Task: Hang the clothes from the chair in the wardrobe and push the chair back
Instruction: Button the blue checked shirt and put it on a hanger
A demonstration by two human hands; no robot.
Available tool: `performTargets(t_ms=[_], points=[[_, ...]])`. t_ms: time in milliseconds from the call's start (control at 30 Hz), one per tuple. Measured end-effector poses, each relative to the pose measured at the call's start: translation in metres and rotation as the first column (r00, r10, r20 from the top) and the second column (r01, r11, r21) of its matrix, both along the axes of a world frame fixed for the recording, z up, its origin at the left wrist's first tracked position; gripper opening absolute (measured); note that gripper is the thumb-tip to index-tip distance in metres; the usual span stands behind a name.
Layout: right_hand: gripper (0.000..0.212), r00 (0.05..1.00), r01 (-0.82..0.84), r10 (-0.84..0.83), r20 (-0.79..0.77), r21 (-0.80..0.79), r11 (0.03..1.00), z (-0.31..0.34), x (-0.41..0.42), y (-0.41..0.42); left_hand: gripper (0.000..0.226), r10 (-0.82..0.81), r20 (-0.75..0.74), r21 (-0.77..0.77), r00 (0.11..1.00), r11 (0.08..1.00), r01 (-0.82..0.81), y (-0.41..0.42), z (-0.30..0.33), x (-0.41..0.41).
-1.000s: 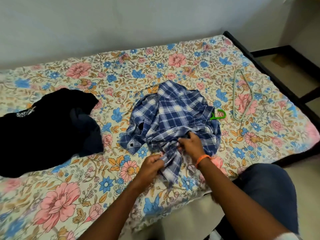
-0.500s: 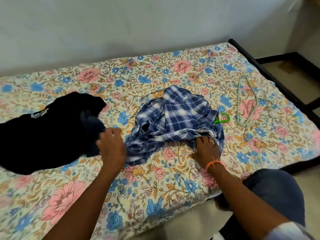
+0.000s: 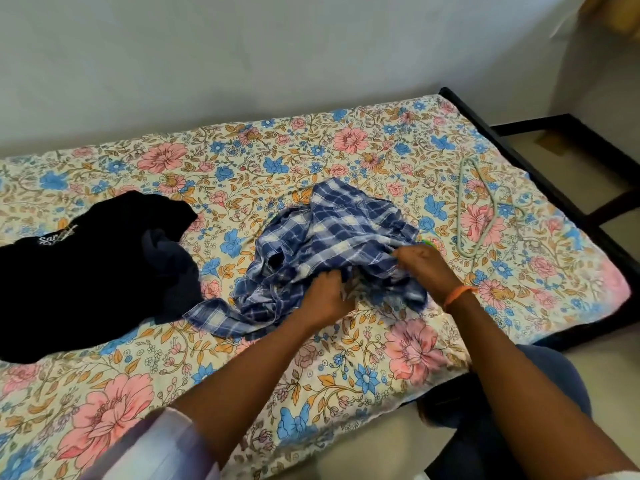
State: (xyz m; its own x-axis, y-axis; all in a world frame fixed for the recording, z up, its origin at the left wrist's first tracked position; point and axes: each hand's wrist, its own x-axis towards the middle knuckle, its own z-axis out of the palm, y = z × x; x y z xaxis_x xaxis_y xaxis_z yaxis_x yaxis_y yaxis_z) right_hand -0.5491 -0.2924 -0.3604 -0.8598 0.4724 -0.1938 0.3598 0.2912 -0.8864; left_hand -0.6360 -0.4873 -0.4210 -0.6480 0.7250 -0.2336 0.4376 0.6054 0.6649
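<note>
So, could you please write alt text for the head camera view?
Both hands, left hand and right hand, grip a crumpled blue plaid shirt on a floral bedsheet. Dark clothes lie to the left, and a pale hanger to the right.

We see only one piece of writing: a small white print on the black garment (image 3: 86,271) lying at the left of the bed. Its first letters look to us like "Sa", in a slanted script, but the rest is too blurred and creased to read. We find no other text, label, brand or number.
</note>
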Motion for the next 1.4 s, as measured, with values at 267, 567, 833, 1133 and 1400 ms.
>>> performTargets(t_ms=[267,567,833,1133,1400], points=[[0.046,0.992,-0.126,0.122,0.034,0.142,0.982,0.016,0.007,0.021,0.023,-0.065,-0.081,0.130,0.995,0.989,0.076,0.052,0.042,-0.024],[0.026,0.997,0.068,-0.066,-0.037,0.813,0.579,0.007,-0.014,0.024,0.026,0.145,0.192,0.148,0.971,0.974,-0.174,0.039,0.067,-0.060],[0.026,0.922,0.301,0.106,-0.373,0.860,0.413,-0.014,-0.001,-0.064,0.027,0.150,0.669,0.105,0.728,0.951,-0.292,0.044,0.130,-0.076],[0.074,0.943,-0.076,-0.182,0.280,0.710,0.700,-0.046,-0.014,-0.092,0.028,-0.060,0.285,0.054,0.957,0.997,0.047,0.027,0.147,-0.083],[0.027,0.899,-0.265,-0.051,0.436,0.631,0.729,-0.080,-0.003,-0.055,0.020,0.025,-0.116,0.178,0.993,0.984,-0.004,0.025,0.128,-0.088]])
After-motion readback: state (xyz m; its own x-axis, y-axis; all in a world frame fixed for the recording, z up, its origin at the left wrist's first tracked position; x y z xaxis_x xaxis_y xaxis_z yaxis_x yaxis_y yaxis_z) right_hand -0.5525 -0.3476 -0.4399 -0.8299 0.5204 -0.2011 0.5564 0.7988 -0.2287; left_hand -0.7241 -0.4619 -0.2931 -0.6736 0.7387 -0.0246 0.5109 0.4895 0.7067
